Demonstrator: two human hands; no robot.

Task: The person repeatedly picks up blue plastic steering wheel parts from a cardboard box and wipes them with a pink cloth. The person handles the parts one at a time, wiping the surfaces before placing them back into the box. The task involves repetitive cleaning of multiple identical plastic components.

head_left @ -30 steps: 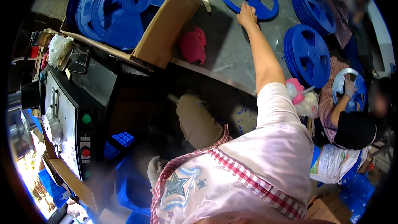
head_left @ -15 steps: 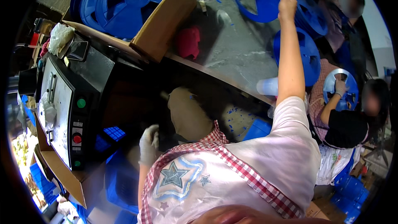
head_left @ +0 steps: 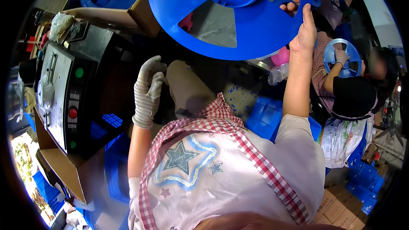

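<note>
A large blue plastic reel flange [head_left: 264,30], round with wide cut-outs and a raised hub, hangs in the air in front of me, over the near edge of the grey table. Bare, my right hand [head_left: 304,34] grips its right rim, thumb outside and fingertips showing through a cut-out. My left hand [head_left: 147,93] wears a whitish knit glove. It hovers near my knee, between the black machine and the flange, fingers loosely bent and apart, with nothing visible in them.
At left stands a black machine [head_left: 79,89] with green and red buttons. Behind it, a cardboard box [head_left: 142,12] holds blue reel parts. Blue crates [head_left: 264,117] sit below my right arm. On the right, a gloved co-worker's hand [head_left: 341,55] holds another blue reel [head_left: 351,66].
My right hand has brought the blue reel flange from the far side of the table toward me. My gloved left hand has risen and moved forward a little.
</note>
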